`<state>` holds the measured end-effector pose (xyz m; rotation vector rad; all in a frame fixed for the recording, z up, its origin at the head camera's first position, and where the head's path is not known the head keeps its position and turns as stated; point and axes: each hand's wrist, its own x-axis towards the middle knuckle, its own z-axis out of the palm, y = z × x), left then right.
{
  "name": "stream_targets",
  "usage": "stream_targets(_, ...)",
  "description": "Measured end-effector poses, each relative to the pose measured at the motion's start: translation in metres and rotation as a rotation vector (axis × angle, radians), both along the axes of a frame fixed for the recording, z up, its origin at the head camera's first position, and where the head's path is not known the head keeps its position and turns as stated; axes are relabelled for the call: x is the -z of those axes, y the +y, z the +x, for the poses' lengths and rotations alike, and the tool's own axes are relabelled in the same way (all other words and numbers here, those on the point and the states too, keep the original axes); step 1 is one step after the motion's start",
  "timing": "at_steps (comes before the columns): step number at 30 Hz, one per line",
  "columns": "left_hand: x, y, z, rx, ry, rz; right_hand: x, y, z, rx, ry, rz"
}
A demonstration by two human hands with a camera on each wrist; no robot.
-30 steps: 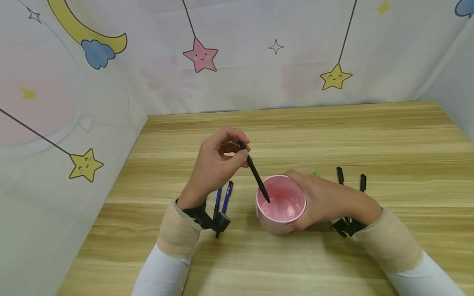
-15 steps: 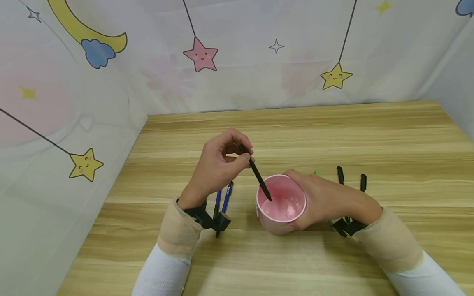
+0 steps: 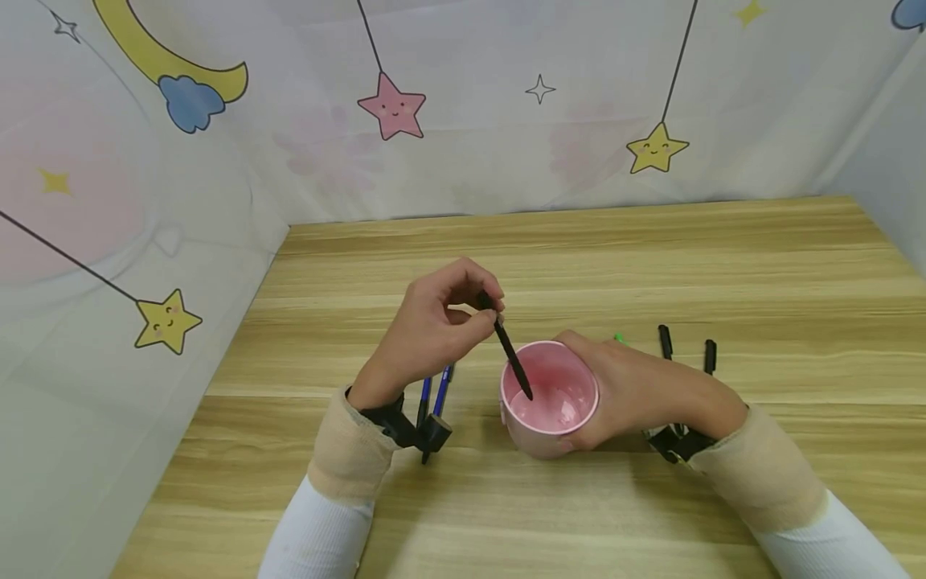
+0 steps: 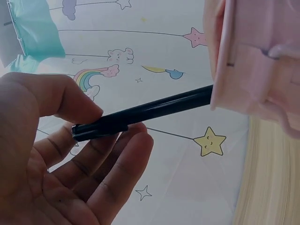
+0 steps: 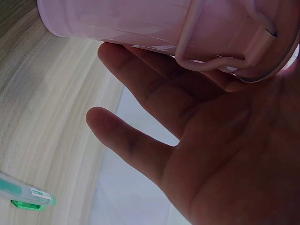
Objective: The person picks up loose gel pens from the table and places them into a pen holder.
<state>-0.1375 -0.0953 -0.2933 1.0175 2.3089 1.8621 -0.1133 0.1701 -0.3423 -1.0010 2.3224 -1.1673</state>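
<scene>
Between thumb and fingertips my left hand (image 3: 444,322) pinches a black pen (image 3: 512,354) near its clip end. The pen slants down to the right, and its lower end reaches past the rim into the pink cup (image 3: 538,442). Seen from the left wrist, the pen (image 4: 164,105) passes behind the cup's edge. My right hand (image 3: 629,386) grips the cup around its right side, thumb toward the front. In the right wrist view the cup (image 5: 131,21) shows a wire-like pink handle (image 5: 187,37), and the little finger (image 5: 126,140) stands away from the wall.
Two blue-and-black pens (image 3: 442,394) lie on the wooden table (image 3: 506,523) beside the left wrist. Black-capped pens (image 3: 665,342) lie beyond the right wrist, partly hidden by it. A green-clipped pen (image 5: 28,199) lies near the right hand. A patterned cloth (image 3: 470,161) stands behind the table.
My left hand has moved right and slightly down, bringing the black pen a little farther over the cup. The right hand and the cup have stayed put.
</scene>
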Motion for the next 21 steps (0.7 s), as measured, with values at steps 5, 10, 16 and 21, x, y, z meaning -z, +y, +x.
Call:
stream_targets(5, -0.0002, 0.0007, 0.0012, -0.011, 0.008, -0.042, 0.0005, 0.0007, -0.0001, 0.001, 0.001, -0.005)
stream_targets(10, 0.0003, 0.0010, 0.0011, -0.038, 0.018, -0.082, 0.0005, 0.0007, 0.0002, 0.006, -0.005, -0.002)
stream_targets(16, 0.0004, 0.0010, 0.0009, -0.067, 0.029, -0.119, -0.0001, 0.0003, 0.0000, 0.002, 0.009, 0.019)
stream_targets(21, 0.0019, 0.0012, -0.0005, -0.077, 0.039, -0.140, -0.0004, 0.0004, -0.0006, -0.008, 0.023, 0.009)
